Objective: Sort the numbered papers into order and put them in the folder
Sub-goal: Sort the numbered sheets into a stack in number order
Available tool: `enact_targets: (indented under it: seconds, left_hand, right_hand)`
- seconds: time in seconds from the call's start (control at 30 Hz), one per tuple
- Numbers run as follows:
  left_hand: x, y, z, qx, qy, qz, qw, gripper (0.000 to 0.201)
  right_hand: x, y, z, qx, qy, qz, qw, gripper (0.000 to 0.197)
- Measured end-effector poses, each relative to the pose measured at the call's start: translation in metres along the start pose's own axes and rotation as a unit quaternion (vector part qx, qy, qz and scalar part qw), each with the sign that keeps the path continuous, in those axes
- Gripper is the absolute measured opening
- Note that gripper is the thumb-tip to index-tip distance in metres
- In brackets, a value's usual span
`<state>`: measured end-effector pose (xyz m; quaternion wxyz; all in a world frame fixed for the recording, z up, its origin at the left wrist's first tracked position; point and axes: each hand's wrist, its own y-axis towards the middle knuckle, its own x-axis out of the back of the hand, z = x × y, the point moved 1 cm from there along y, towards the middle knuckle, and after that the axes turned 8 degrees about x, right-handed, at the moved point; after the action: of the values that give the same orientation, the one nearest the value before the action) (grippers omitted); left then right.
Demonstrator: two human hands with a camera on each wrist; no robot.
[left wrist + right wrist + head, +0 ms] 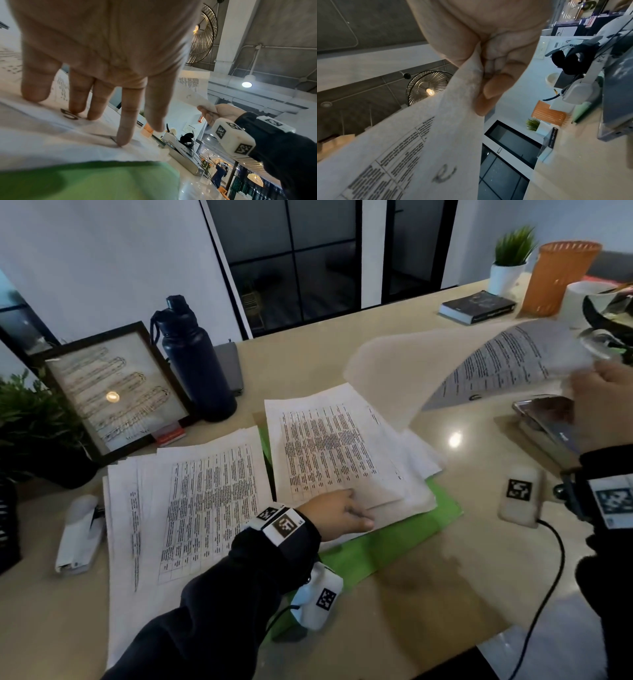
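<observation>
Two piles of printed papers lie on the table: a left pile (191,508) and a right pile (335,453) that rests on an open green folder (394,546). My left hand (337,513) presses straight fingers (125,121) onto the near edge of the right pile, beside a handwritten number (69,115). My right hand (603,398) holds one sheet (455,368) lifted in the air at the right, its corner pinched between thumb and fingers (488,94). That sheet carries a handwritten number (444,173) near its edge.
A framed picture (109,392), a dark bottle (195,361) and a plant (30,419) stand at the back left. A stapler (80,535) lies left of the papers. A book (478,306), an orange basket (558,278), a phone (548,416) and a white tagged device (520,494) sit right.
</observation>
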<state>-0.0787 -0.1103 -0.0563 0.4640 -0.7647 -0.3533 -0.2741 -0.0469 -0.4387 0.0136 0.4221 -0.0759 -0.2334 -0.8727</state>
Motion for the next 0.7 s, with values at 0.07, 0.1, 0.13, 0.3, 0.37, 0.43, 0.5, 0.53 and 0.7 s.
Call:
enact_targets:
  seconds: [0.07,0.1,0.13,0.3,0.37,0.43,0.5,0.53,0.7]
  left_hand:
    - [-0.001,0.001,0.0,-0.008,-0.003,-0.022,1.0,0.035]
    - [-0.002,0.001,-0.001,-0.012,0.002,-0.031,0.999,0.034]
    - [-0.003,0.002,-0.003,-0.012,0.017,-0.038,0.999,0.033]
    - [-0.017,0.003,-0.017,0.004,0.206,-0.028,0.978,0.051]
    - [-0.023,0.007,-0.015,0.031,0.24,-0.022,0.97,0.066]
    - [-0.022,0.011,-0.011,0.058,0.237,-0.03,0.969,0.075]
    - [-0.017,0.014,-0.009,0.066,0.241,-0.043,0.967,0.081]
    - [-0.015,0.016,-0.009,0.07,0.244,-0.048,0.966,0.085]
    - [-0.01,0.028,-0.012,0.09,0.262,-0.074,0.958,0.069]
  right_hand:
    - [-0.005,-0.007,0.011,-0.068,0.072,-0.005,0.995,0.021]
    - [-0.009,-0.011,0.015,-0.092,0.107,0.001,0.99,0.021]
    - [-0.013,-0.014,0.015,-0.106,0.118,0.021,0.987,0.02]
    - [-0.055,-0.044,-0.008,-0.233,0.032,0.203,0.951,0.029]
    - [-0.066,-0.056,-0.02,-0.263,0.005,0.237,0.935,0.027]
    - [-0.07,-0.063,-0.025,-0.279,-0.018,0.264,0.923,0.023]
    - [-0.072,-0.064,-0.029,-0.297,-0.014,0.256,0.92,0.017]
    - [-0.071,-0.065,-0.029,-0.306,-0.011,0.246,0.92,0.016]
    - [-0.066,-0.062,-0.043,-0.342,0.019,0.213,0.915,0.025]
